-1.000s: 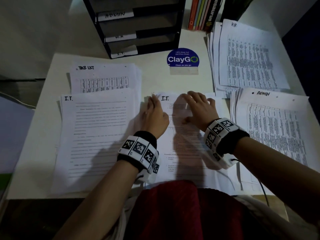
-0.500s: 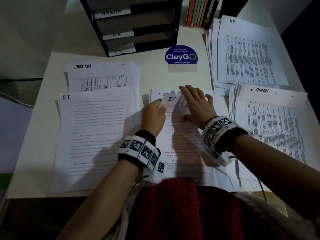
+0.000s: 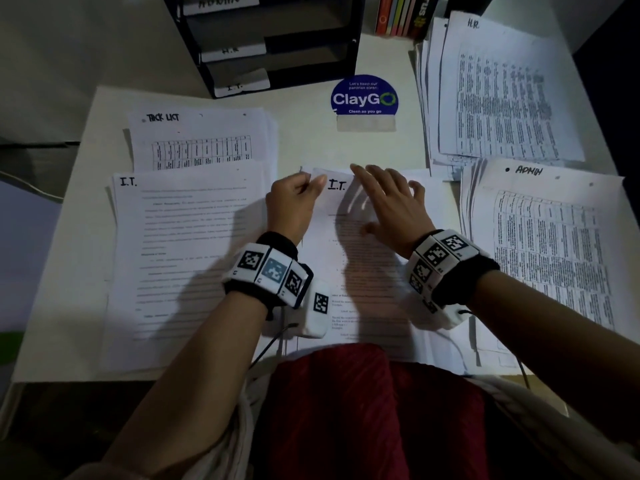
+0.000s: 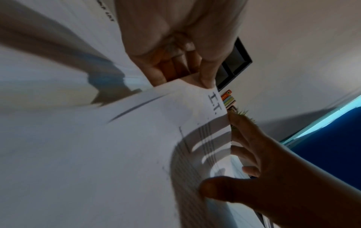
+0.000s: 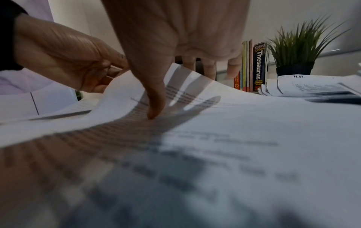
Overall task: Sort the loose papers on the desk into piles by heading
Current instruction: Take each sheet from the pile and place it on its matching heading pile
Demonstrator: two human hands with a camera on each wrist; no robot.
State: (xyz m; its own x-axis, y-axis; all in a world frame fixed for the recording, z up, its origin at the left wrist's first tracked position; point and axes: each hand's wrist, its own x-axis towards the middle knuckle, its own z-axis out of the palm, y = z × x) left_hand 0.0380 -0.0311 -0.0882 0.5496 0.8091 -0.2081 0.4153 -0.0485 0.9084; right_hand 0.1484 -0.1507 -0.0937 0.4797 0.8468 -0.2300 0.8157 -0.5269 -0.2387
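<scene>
Since a moment ago, left hand (image 3: 294,199) has pinched up the I.T. sheet (image 3: 349,237) corner; right hand (image 3: 391,202) lies spread, pinning the centre stack (image 3: 433,195). Next, I'd say: carry it left onto the I.T. pile (image 3: 187,254).

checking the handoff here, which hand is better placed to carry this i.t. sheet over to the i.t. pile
Left, probably. The left hand already pinches the I.T. sheet by its lifted top corner, and the I.T. pile lies on its side. The right hand only lies spread on the sheet.
</scene>
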